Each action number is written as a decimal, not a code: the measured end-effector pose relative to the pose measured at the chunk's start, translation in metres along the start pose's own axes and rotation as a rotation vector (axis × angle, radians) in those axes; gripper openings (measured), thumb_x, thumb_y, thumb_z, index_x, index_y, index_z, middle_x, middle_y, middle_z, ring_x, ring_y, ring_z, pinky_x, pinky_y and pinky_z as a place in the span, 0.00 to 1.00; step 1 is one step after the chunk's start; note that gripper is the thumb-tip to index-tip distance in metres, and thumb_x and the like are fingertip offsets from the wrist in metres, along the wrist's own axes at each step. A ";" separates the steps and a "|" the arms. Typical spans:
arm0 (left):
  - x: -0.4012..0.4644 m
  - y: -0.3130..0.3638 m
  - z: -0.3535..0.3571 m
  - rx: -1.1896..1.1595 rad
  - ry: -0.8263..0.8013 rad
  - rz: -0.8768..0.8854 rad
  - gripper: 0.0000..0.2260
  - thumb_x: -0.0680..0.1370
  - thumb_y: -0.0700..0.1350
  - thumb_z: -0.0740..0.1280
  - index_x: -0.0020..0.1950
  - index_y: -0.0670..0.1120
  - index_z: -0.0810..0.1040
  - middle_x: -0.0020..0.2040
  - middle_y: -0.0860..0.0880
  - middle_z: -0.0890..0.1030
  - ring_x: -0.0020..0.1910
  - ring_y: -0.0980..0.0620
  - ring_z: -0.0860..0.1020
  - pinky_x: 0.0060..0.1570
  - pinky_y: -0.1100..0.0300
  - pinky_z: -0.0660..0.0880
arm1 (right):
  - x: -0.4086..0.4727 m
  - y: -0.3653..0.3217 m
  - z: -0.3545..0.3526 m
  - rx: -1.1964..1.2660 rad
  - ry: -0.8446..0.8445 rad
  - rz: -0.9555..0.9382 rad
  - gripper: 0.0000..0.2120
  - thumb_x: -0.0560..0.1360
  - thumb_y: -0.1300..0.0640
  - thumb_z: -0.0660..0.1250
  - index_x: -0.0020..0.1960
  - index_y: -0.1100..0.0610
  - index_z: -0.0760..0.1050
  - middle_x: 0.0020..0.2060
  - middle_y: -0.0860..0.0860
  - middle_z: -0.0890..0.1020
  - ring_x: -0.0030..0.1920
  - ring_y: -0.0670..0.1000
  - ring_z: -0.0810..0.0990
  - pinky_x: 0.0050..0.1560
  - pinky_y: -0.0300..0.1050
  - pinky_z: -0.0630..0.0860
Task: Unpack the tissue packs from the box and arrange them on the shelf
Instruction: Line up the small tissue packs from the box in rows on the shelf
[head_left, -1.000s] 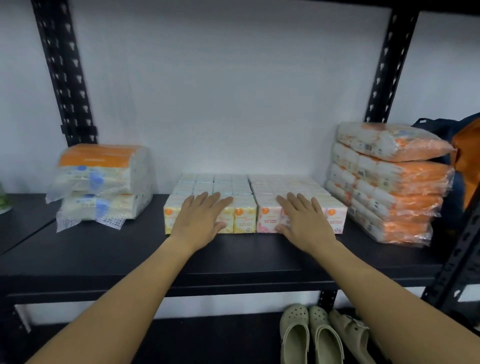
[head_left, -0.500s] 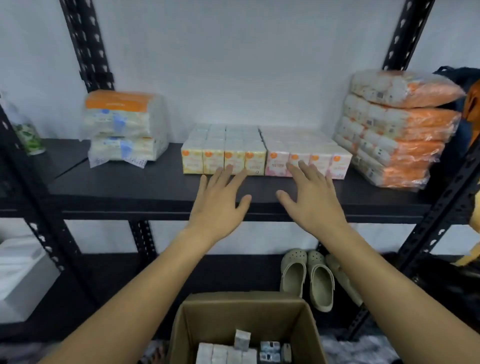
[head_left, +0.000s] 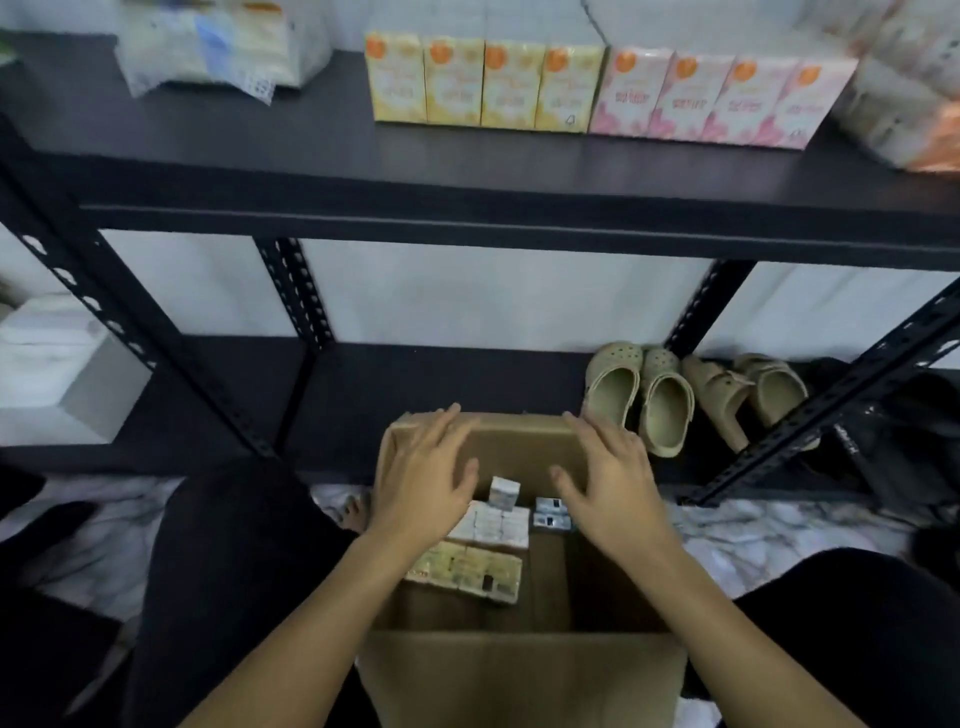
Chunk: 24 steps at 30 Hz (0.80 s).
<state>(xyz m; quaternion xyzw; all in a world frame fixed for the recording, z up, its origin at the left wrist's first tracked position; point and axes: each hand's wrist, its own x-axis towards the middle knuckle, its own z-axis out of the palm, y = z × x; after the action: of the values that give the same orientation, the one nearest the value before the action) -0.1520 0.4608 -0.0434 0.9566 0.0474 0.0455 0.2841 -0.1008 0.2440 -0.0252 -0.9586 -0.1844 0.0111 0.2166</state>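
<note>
An open cardboard box (head_left: 519, 670) stands on the floor in front of me. Inside lie several small tissue packs (head_left: 470, 564), one white pack (head_left: 504, 492) standing upright. My left hand (head_left: 423, 480) and my right hand (head_left: 608, 486) hover over the box's far side, fingers spread and holding nothing. On the black shelf (head_left: 467, 171) above stands a row of yellow tissue packs (head_left: 480, 85) next to a row of pink tissue packs (head_left: 719, 101).
Bagged tissue bundles lie at the shelf's left (head_left: 218, 47) and right (head_left: 909, 88). Two pairs of beige clogs (head_left: 641, 397) sit on the bottom shelf beside the box. A slanted black post (head_left: 831, 410) crosses at the right. A white container (head_left: 49, 358) stands lower left.
Both hands came down from the packs on the shelf to the open box on the floor. My view tilted downward with them.
</note>
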 end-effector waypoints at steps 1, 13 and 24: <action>-0.001 -0.008 0.010 -0.023 -0.057 -0.056 0.22 0.81 0.52 0.59 0.75 0.54 0.66 0.75 0.51 0.68 0.70 0.49 0.71 0.69 0.50 0.68 | -0.002 0.007 0.011 -0.014 -0.040 0.022 0.30 0.77 0.43 0.61 0.76 0.53 0.65 0.75 0.53 0.67 0.75 0.56 0.64 0.75 0.57 0.59; 0.008 -0.083 0.135 0.074 -0.469 -0.234 0.26 0.78 0.51 0.66 0.75 0.48 0.67 0.70 0.43 0.73 0.66 0.42 0.72 0.62 0.47 0.73 | -0.012 0.055 0.111 0.064 -0.537 0.311 0.21 0.77 0.51 0.67 0.68 0.58 0.71 0.64 0.60 0.76 0.64 0.63 0.74 0.64 0.55 0.73; 0.040 -0.145 0.205 0.198 -0.497 -0.263 0.26 0.79 0.49 0.66 0.76 0.47 0.65 0.75 0.46 0.68 0.72 0.44 0.67 0.69 0.50 0.67 | -0.007 0.061 0.129 0.077 -0.700 0.328 0.20 0.78 0.48 0.64 0.67 0.55 0.74 0.63 0.58 0.78 0.61 0.62 0.77 0.61 0.53 0.73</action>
<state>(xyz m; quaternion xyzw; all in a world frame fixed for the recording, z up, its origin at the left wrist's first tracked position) -0.0988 0.4757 -0.2914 0.9471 0.1042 -0.2322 0.1956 -0.0991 0.2434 -0.1678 -0.9047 -0.0910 0.3792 0.1715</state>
